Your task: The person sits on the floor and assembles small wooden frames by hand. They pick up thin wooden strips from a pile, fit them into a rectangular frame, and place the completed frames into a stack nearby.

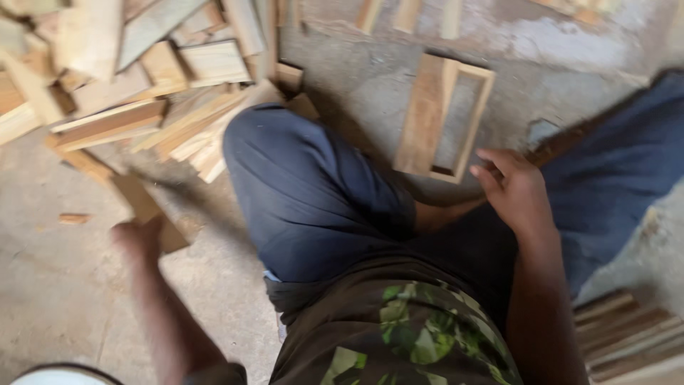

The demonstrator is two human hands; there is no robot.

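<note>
Left hand [137,239], blurred, grips a flat wood offcut [146,210] on the concrete floor [64,285] beside the scrap pile [142,85]. Right hand [514,189] loosely curled, empty, near the rectangular wooden frame [445,117], within reach.

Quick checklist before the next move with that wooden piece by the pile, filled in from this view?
1. Left hand on the flat wooden piece: ok, it touches the piece's near end on the floor.
2. Grip closed around the piece: cannot tell, the hand is blurred.
3. Right hand free: ok, open and holding nothing, beside the wooden frame.
4. Frame lying flat on the concrete floor: ok.
5. Wood pile settled: cannot tell, pieces lie stacked loosely at angles.
6. Bent knee apart from the pile: not ok, it meets the nearest strips.
</note>
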